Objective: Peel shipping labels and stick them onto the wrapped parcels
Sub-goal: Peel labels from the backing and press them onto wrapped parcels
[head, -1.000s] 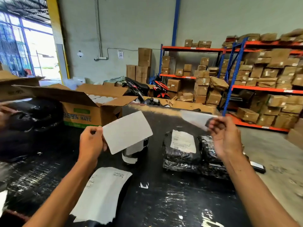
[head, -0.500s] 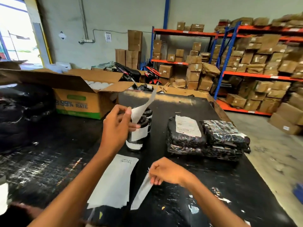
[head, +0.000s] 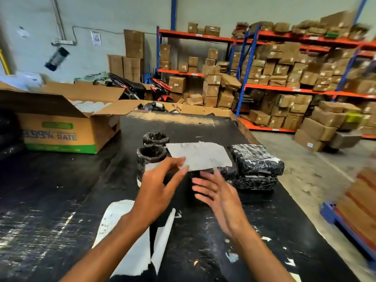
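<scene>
My left hand pinches the near left corner of a white shipping label and holds it flat over the black wrapped parcels in the middle of the black table. Just below the label hovers my right hand, fingers spread and empty. Two black wrapped cylinder parcels stand left of the label. Near my forearms lie white backing sheets and a narrow peeled strip. The parcel under the label is mostly hidden.
An open cardboard box holding white rolls stands at the table's back left. Behind the table are a parked motorbike and orange-and-blue shelves stacked with brown boxes. A dark cylinder appears in mid-air at upper left.
My left hand has carried the label right, from beside the cylinder parcels to over the flat parcels. My right hand left the strip on the table and rose under the label.
</scene>
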`<state>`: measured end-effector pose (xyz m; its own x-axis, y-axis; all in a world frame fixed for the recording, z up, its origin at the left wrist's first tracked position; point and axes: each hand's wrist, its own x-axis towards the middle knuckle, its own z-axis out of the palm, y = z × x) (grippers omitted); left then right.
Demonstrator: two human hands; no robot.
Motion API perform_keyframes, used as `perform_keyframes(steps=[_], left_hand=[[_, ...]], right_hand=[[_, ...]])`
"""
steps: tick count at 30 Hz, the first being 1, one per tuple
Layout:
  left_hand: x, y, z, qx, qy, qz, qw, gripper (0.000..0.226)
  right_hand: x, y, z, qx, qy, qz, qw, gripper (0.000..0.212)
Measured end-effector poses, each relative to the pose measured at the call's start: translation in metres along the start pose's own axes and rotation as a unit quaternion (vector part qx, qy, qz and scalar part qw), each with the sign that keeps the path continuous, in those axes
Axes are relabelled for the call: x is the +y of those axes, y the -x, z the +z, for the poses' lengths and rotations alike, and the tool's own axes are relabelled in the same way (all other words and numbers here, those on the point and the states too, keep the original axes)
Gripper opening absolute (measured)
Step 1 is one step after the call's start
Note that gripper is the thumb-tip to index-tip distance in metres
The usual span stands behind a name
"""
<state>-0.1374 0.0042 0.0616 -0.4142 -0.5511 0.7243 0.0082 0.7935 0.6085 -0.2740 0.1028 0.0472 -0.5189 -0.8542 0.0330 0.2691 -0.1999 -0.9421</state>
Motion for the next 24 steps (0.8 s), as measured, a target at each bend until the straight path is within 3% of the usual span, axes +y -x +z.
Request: perform_keyframes(steps=[2, 5, 8, 10, 13, 15, 20, 24], left_hand=[[0.001, 0.0, 0.011, -0.031, 0.002, 0.028, 0.999, 0.034], [0.003, -0.008, 0.026, -0.061, 0.022, 0.053, 0.996, 0.033], [0.003, -0.018, 0.034, -0.107, 0.051, 0.023, 0.993, 0.038], [0.003, -0.029, 0.037, -0.102, 0.094, -0.049, 0.989, 0.044], [-0.001, -0.055, 0.038, -0.051, 0.168, -0.191, 0.966, 0.042], [-0.001, -0.078, 0.043, -0.072, 0.214, -0.275, 0.934, 0.044], [-0.01, -0.111, 0.072, -0.055, 0.161, -0.304, 0.938, 0.019], [-0.033, -0.123, 0.099, -0.035, 0.101, -0.342, 0.934, 0.009]], right_hand=[[-0.019, -0.006, -0.003, 0.061, -0.056, -0.031, 0.996, 0.034], [-0.039, -0.016, -0.005, 0.111, -0.054, -0.064, 0.99, 0.02], [-0.062, -0.029, -0.011, 0.136, -0.059, -0.098, 0.984, 0.02], [-0.081, -0.045, -0.023, 0.149, -0.076, -0.105, 0.98, 0.018], [-0.102, -0.065, -0.038, 0.085, -0.021, -0.076, 0.993, 0.018], [-0.104, -0.079, -0.044, 0.046, 0.069, -0.041, 0.996, 0.018], [-0.094, -0.118, -0.06, 0.013, 0.238, 0.025, 0.971, 0.015], [-0.092, -0.145, -0.071, 0.006, 0.305, 0.066, 0.95, 0.027]])
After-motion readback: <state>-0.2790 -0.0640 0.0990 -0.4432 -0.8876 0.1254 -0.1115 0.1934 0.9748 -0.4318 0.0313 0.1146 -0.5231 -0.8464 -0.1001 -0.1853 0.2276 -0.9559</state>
